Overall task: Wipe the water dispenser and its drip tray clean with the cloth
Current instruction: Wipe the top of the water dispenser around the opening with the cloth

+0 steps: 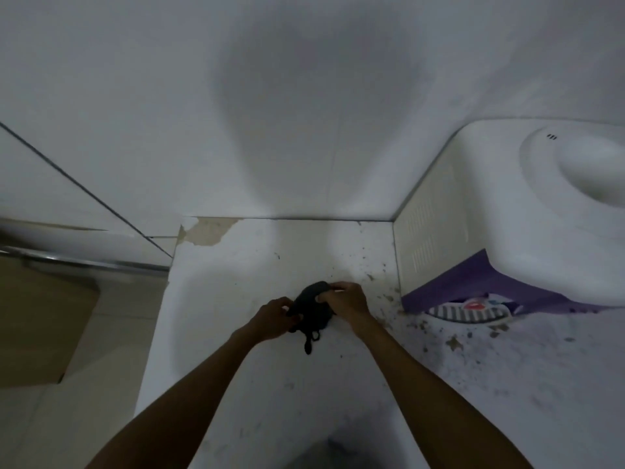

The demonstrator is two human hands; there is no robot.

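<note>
cloth [313, 308] dark, bunched, gripped between left hand [272, 319], right hand [345, 301].

We see a dim, grey, soft picture. A broad rounded shadow falls on the wall [314, 106] ahead, so light comes from behind us. Straight lines bow toward the edges. The left side smears with blur; the desk [236, 272] stays fairly evenly lit.

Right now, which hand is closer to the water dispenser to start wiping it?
Probably the right hand. Both hands grip the dark cloth over the counter, the left hand on its far side. The water dispenser and its drip tray sit off to the right, nearer that hand.
</note>
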